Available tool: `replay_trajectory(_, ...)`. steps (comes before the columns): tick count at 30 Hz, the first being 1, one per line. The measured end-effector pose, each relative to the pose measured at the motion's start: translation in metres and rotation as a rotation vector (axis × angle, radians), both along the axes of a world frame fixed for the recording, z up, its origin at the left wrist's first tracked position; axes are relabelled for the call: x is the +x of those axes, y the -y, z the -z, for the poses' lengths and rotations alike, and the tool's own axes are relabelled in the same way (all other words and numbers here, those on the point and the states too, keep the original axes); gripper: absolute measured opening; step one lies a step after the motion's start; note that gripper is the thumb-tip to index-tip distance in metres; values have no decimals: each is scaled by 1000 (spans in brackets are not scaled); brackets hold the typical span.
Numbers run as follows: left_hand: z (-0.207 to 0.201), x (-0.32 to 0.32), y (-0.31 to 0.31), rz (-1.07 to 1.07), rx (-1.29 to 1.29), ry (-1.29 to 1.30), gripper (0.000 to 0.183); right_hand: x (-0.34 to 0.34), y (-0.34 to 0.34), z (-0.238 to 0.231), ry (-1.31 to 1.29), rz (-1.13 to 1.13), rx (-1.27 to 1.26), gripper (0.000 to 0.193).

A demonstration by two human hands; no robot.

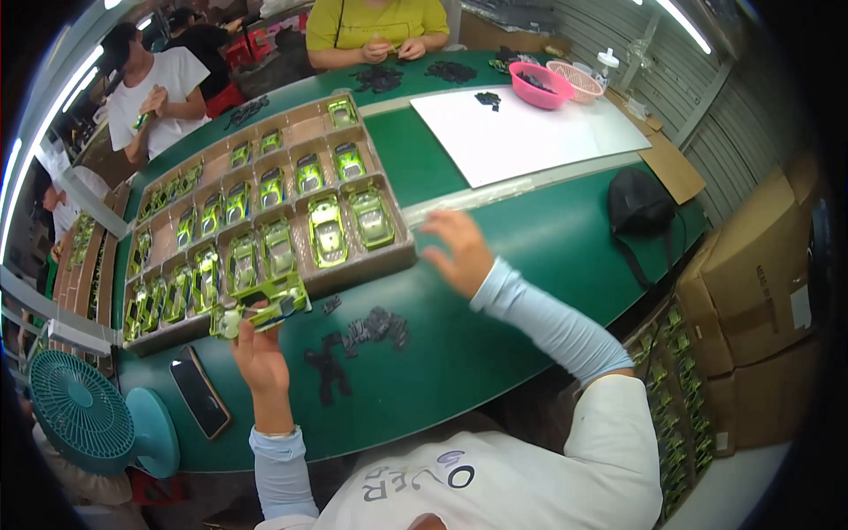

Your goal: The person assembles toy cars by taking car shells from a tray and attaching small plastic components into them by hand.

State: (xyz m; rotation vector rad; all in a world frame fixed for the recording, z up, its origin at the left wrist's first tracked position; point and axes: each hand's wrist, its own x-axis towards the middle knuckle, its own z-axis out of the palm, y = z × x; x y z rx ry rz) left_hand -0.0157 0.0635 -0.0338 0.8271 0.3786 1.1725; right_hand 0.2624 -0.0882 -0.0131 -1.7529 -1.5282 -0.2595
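My left hand [256, 358] grips a lime-green toy car body [265, 305] and holds it tilted just over the near edge of a cardboard tray [349, 274]. Its fingers are partly hidden by the car body. Rows of similar green car shells [327, 231] lie in the tray's compartments. My right hand [461, 252] hovers past the tray's right end, fingers spread, with nothing in it. On the green table between my arms lies a loose pile of small black plastic parts [375, 329]; several more black pieces [329, 371] lie nearer to me.
A phone [200, 393] and a teal fan [84, 411] stand at left. Farther off are a white board [530, 132], a pink bowl [541, 86] and a black bag [640, 203]. Cardboard boxes [751, 283] are stacked at right. Co-workers sit across the table, one in a yellow top [375, 26].
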Motion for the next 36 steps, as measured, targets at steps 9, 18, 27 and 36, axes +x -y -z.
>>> replay_trajectory(9,0,-1,12,71,-161,90,38,280,-63,22,-244,801,-484,55)
replay_trajectory(18,27,-16,-9,119,-26,-17,43,366,-143,50,148,921,-470,53)
replay_trajectory(27,34,-23,-11,82,-46,13,52,386,-154,42,-57,843,-725,46)
replay_trajectory(36,26,-18,-8,203,1,20,49,369,-129,31,-31,915,-604,59)
